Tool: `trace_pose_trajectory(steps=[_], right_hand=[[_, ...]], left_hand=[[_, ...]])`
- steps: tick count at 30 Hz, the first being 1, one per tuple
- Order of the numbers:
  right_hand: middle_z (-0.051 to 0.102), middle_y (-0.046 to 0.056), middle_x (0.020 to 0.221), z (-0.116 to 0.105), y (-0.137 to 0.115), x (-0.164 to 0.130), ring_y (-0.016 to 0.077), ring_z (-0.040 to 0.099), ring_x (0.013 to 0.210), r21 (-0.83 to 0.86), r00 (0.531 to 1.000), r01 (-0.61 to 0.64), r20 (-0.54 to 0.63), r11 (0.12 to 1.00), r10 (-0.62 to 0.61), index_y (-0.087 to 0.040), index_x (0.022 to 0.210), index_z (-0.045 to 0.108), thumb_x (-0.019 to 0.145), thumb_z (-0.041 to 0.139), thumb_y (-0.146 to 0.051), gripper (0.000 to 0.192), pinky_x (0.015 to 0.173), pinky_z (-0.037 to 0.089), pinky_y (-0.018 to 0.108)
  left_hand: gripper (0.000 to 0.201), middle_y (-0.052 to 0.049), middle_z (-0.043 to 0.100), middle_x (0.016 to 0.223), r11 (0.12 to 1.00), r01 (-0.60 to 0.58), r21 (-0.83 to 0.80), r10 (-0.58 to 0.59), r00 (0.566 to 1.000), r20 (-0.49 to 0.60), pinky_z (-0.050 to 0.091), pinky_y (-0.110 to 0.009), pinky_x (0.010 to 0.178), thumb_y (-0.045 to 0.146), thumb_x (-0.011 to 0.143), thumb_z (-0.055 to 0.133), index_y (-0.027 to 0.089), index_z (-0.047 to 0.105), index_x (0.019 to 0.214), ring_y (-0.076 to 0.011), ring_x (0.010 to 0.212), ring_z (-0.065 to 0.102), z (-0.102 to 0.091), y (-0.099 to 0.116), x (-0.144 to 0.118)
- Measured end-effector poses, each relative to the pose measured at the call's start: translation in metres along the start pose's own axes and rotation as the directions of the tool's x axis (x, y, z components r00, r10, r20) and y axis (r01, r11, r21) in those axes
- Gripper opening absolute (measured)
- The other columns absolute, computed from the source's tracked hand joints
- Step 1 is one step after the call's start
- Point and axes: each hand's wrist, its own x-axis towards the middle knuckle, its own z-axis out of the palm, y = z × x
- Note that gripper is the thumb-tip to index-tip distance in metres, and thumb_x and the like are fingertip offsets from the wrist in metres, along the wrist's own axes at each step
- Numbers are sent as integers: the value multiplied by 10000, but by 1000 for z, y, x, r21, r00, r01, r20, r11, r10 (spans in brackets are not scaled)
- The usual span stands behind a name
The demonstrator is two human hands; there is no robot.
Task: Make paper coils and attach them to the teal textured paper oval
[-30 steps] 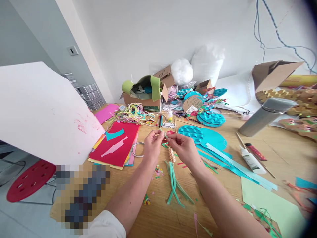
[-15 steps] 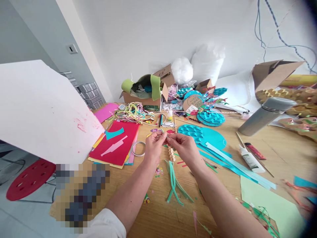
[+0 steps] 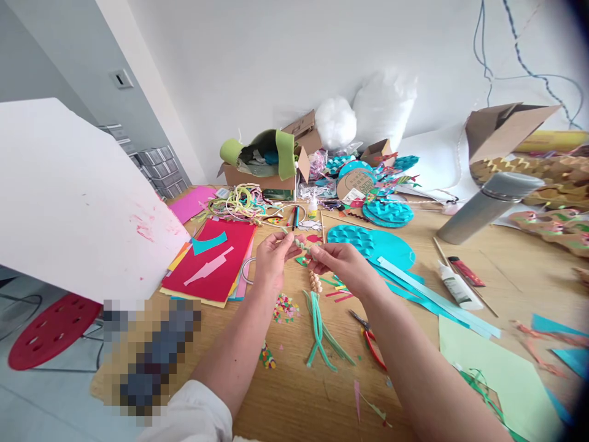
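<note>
My left hand (image 3: 272, 261) and my right hand (image 3: 343, 265) meet over the wooden table (image 3: 294, 393), both pinching the top end of a green cord (image 3: 318, 325). Small pale green beads (image 3: 300, 244) sit on the cord between my fingertips. Below my right hand several wooden beads (image 3: 315, 283) hang on the cord, and its loose green strands trail down across the table towards me.
Red paper sheets (image 3: 216, 265) and a metal ring (image 3: 245, 270) lie left of my hands, teal paper discs (image 3: 368, 240) and strips to the right. Red-handled scissors (image 3: 368, 336), glue tubes (image 3: 453, 285), a grey flask (image 3: 488, 205), cardboard boxes (image 3: 262, 172) and a white board (image 3: 69, 202) surround them.
My hands have shifted slightly left and lower in view as my head moved. The pale green beads now show between my fingertips, and the scissors have come into view.
</note>
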Motion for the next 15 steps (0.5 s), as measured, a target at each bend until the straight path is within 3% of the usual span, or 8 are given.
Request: trace_pose_trajectory(steps=[8, 15], right_hand=[[689, 40, 623, 8, -4, -2, 127, 581, 549, -2, 997, 53, 51, 999, -53, -151, 665, 680, 625, 751, -641, 496, 554, 469, 255], [679, 42, 625, 4, -2, -1, 130, 573, 552, 27, 997, 67, -27, 997, -66, -152, 680, 692, 652, 745, -613, 465, 551, 467, 262]], left_hand=[[242, -70, 743, 750, 985, 147, -91, -144, 989, 41, 546, -292, 720, 267, 690, 796, 146, 599, 762, -188, 715, 729, -1, 3, -1], [299, -77, 742, 822, 987, 139, -80, -131, 986, 103, 543, -303, 744, 264, 687, 803, 137, 630, 895, -187, 741, 720, 1, 5, -2]])
